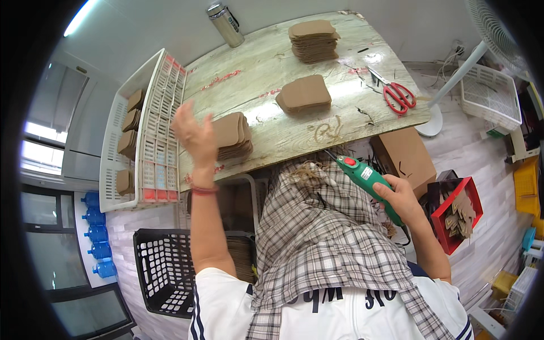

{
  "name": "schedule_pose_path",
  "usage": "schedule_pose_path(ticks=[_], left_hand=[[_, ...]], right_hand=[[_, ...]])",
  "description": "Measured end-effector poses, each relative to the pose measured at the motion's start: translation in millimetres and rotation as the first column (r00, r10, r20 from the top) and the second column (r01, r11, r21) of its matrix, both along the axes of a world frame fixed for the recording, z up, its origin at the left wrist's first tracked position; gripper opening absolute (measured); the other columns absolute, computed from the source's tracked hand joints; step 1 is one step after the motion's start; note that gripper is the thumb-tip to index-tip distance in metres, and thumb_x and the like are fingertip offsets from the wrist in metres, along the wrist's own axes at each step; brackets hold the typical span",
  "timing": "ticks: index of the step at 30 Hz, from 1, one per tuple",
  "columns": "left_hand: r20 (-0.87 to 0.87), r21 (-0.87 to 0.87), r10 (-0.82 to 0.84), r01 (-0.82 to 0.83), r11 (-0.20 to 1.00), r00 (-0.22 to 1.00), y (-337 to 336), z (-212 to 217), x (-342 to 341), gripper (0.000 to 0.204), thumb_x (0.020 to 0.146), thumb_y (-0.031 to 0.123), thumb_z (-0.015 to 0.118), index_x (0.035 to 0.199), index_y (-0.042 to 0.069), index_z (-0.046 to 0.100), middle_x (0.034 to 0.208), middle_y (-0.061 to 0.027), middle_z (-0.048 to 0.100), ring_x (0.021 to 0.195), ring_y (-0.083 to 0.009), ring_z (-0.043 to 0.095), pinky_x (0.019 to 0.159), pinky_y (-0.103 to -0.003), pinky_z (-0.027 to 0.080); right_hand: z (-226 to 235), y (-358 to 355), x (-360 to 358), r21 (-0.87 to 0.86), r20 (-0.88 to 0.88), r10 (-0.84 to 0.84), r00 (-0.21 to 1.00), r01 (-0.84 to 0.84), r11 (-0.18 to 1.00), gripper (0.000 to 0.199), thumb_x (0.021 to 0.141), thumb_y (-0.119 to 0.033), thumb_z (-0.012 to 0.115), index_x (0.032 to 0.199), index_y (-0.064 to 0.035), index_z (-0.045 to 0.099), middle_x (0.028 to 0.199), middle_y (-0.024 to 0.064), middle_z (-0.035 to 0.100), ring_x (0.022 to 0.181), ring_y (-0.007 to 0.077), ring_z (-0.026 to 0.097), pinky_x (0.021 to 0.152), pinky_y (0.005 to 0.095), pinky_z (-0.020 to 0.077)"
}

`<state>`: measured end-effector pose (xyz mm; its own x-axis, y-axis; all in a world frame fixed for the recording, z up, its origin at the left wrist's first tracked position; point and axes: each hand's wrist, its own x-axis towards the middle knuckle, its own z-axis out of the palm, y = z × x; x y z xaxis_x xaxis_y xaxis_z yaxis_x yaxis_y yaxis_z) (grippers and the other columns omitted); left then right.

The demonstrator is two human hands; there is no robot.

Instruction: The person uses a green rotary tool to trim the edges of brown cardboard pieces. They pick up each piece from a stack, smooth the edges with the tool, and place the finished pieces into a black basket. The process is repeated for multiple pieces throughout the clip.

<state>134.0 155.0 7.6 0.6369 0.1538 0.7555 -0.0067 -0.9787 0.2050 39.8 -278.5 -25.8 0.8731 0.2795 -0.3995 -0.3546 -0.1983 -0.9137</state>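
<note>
Minding the plaid cloth apron (pixel 340 255), I'd angle away the green plastic power tool (pixel 363 176) my right hand (pixel 399 198) grasps by the front edge of the pale wooden table (pixel 269 143); my blurred left hand (pixel 195 137), fingers spread, seems empty beside stacked brown cardboard (pixel 229 130).

A steel flask (pixel 226 27) stands at the far edge of the counter (pixel 263 54); a white fan (pixel 494 31) stands right, large blue bottles (pixel 98 234) left.
</note>
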Motion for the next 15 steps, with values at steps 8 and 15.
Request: schedule_pose_path(ticks=[8,15], left_hand=[[-0.426,0.032,-0.256,0.297,0.954,0.868,-120,-73,107,0.049,0.084,0.025,0.062,0.127,0.004,0.052,0.138,-0.0172,0.046,0.138,-0.0358,0.028,0.112,-0.055,0.017],[-0.270,-0.161,-0.324,0.289,0.944,0.907,-127,-83,90,0.045,0.070,0.020,0.077,0.105,0.005,0.054,0.128,-0.0148,0.050,0.126,-0.0346,0.038,0.105,-0.051,0.025]], right_hand=[[-10,1,2,-0.049,0.036,0.033,0.999,-0.031,0.998,0.034,0.090,-0.032,0.063,0.095,0.0017,0.062,0.073,0.0043,0.060,0.059,0.0086,0.055,0.054,0.0240,0.0452],[-19,-4,-4,-0.042,0.044,-0.034,0.998,0.035,0.999,0.037,0.088,-0.034,0.065,0.090,0.0027,0.063,0.069,0.0042,0.059,0.057,0.0091,0.055,0.053,0.0260,0.0447]])
